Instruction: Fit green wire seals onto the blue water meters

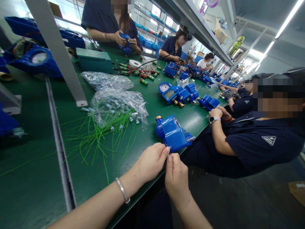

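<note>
Sitting at the near edge of the green table point(35, 178), a blue meter housing point(172, 133) with a brass fitting point(158, 118) at its far end is seen just beyond both hands. Fingertips of the left hand point(151, 162) and right hand point(176, 178) are brought together right at the housing's near corner; each grip is pressed closed, apparently on something small, too small to identify. A silver bracelet point(123, 190) is worn on the left wrist. Loose green wires point(100, 140) are spread left of the housing, partly under a clear plastic bag point(119, 103). More blue meters point(177, 93) are lined up farther along. A seated co-worker's arm with a wristwatch point(213, 119) is rested on the table's right edge.
</note>
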Available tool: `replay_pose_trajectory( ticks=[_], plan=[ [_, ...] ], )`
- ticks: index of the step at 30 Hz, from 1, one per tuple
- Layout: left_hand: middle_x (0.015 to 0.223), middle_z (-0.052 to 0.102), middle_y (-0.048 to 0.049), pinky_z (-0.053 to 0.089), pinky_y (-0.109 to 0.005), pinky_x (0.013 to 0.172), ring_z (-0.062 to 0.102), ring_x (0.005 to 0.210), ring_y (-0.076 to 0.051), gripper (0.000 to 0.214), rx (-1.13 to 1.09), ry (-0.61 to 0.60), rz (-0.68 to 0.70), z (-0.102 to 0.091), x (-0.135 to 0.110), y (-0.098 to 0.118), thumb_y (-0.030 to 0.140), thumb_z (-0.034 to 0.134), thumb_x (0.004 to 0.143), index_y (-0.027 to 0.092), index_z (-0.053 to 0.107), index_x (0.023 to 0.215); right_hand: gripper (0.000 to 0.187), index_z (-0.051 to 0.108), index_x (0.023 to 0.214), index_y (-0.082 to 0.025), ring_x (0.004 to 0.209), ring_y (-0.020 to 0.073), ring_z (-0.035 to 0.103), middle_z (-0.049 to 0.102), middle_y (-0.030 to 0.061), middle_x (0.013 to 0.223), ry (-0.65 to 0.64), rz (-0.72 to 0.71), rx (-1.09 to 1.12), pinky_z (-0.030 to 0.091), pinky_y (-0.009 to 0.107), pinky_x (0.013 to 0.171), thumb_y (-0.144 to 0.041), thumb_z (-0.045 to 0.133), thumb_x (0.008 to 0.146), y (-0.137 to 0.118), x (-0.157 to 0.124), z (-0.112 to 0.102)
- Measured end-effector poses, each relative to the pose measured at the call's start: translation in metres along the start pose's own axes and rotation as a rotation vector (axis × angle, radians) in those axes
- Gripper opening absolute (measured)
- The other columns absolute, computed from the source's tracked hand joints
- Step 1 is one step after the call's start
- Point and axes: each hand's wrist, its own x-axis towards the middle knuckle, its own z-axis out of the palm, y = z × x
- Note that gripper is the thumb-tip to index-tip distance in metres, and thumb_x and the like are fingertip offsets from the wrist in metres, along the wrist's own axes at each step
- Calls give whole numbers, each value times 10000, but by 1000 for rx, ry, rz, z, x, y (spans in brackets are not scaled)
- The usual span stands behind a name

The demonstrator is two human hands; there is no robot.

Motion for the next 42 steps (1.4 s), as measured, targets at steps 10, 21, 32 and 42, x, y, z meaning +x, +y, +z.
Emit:
replay_pose_trajectory(
  ticks=[10,21,32,42],
  plan=[
    [655,516,4,327,-255,575,483,616,-148,421,-76,-83,-41,-8,7,-4,424,281,928,179,480,650,265,480,931,-186,598,146,543,563,20,704,56,-6,-78,408,257,539,-402,327,926,-7,-8,10],
    [616,533,-3,332,-244,512,483,576,-157,425,-38,-126,-120,-12,17,-5,463,313,884,178,496,627,282,537,732,-184,642,191,506,529,56,664,123,-162,-328,358,312,627,-356,382,893,-5,8,10],
    [608,578,-16,344,-244,528,526,556,-156,397,120,-215,-80,-22,29,7,373,335,903,173,542,629,127,315,655,-235,342,69,114,180,-121,444,-14,472,742,143,194,333,-263,320,779,-32,12,28],
    [626,578,-11,372,-222,531,528,569,-148,354,171,-271,-21,-24,37,8,360,366,889,169,561,664,191,326,615,-210,381,62,59,145,-112,487,-78,464,1061,156,172,357,-202,368,801,-37,7,23]
  ],
)
